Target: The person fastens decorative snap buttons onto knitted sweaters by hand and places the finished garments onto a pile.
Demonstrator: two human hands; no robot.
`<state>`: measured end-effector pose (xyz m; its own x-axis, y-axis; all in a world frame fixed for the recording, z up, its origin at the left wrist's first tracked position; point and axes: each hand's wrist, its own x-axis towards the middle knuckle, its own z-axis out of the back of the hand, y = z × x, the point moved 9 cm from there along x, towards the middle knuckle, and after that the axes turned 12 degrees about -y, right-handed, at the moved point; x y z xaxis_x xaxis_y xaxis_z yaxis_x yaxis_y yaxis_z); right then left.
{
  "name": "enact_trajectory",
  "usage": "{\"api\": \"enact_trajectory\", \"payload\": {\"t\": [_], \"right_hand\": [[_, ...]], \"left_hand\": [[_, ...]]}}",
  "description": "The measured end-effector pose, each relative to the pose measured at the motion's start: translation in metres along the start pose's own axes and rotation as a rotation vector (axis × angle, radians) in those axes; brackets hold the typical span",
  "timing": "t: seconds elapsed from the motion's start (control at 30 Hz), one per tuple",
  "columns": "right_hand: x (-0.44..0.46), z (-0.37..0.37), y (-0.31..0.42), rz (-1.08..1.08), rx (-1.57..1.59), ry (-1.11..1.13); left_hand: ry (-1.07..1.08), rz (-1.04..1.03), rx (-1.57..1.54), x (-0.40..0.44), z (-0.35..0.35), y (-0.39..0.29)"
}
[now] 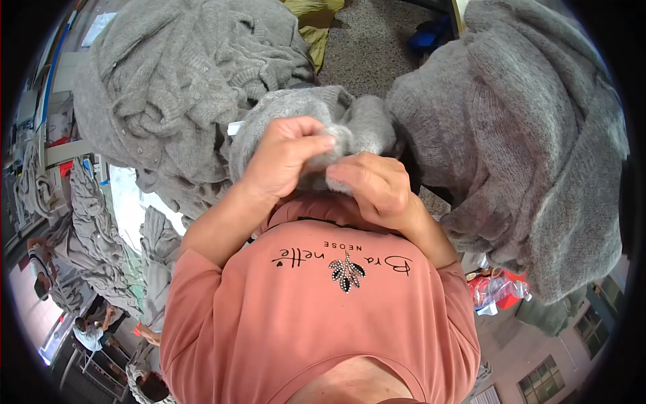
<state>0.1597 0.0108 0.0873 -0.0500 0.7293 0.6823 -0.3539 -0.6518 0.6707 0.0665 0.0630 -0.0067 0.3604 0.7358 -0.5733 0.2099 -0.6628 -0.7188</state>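
A fuzzy grey knitted garment [272, 111] lies bunched in front of my body. My left hand [286, 155] is closed, pinching a fold of it between thumb and fingers. Close beside it on the right, my right hand [377, 185] is also closed, with curled fingers gripping the edge of the same knit. A stretch of the garment runs between both hands, and part of it is hidden behind them. A small white tag [235, 128] shows at the garment's left side.
A large heap of grey knitwear [182, 74] rises at the left, and another grey pile [511, 128] stands at the right. Yellow cloth [316, 27] lies beyond. A clear plastic bottle [498, 291] is at the lower right. Other people [94, 330] are at the far left.
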Motion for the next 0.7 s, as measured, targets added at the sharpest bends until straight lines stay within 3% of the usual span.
{"api": "enact_trajectory", "payload": {"t": [0.23, 0.33, 0.43, 0.53, 0.63, 0.7], "right_hand": [[-0.003, -0.007, 0.001, 0.132, -0.26, 0.007], [-0.005, -0.011, -0.004, 0.129, -0.257, 0.003], [-0.008, -0.014, -0.014, 0.064, -0.248, 0.023], [-0.002, -0.015, -0.014, -0.006, -0.173, -0.029], [-0.006, -0.024, -0.032, -0.223, 0.042, 0.026], [-0.017, -0.029, -0.046, -0.349, 0.108, 0.1]], "left_hand": [[0.047, 0.1, -0.015, 0.0, 0.0, 0.021], [0.023, -0.033, 0.043, -0.001, 0.006, 0.014], [-0.081, -0.278, 0.432, -0.01, 0.009, -0.007], [-0.071, -0.362, 0.478, -0.015, 0.01, -0.01], [-0.106, -0.405, 0.478, -0.02, 0.013, -0.009], [-0.137, -0.579, 0.608, -0.027, 0.012, -0.016]]}}
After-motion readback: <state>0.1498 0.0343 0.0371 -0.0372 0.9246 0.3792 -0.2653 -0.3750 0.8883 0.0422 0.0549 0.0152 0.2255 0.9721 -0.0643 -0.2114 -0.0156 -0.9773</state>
